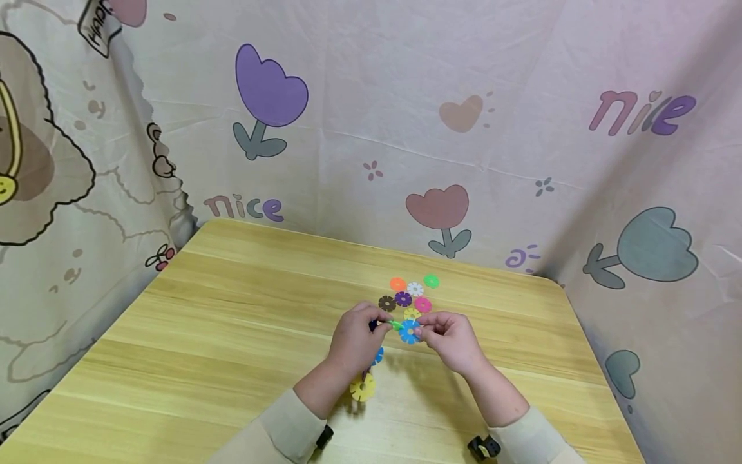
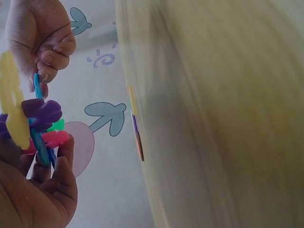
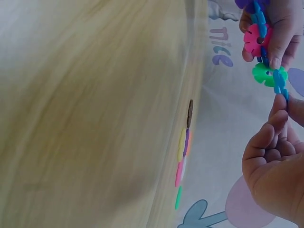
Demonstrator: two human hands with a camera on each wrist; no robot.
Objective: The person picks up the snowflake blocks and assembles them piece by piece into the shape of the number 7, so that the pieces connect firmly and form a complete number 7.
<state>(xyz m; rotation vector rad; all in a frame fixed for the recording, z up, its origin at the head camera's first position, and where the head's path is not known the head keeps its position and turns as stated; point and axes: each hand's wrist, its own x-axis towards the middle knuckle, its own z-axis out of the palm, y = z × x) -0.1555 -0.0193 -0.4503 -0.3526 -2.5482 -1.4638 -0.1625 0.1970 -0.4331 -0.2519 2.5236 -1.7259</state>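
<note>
Pinched tight between thumb and fingers, the left hand (image 1: pixel 355 335) has the chain of discs (image 1: pixel 370 388) and the right hand (image 1: pixel 455 341) the blue disc (image 1: pixel 404 331) in my head feed, with the chain left of that blue disc and the loose discs (image 1: pixel 408 299) just beyond it on the table (image 1: pixel 261 303). My left wrist feed puts the chain's purple disc (image 2: pixel 42 111) below the blue disc, and my right wrist feed has the green disc (image 3: pixel 262 73) touching it, the pink disc (image 3: pixel 252 40) farther up.
</note>
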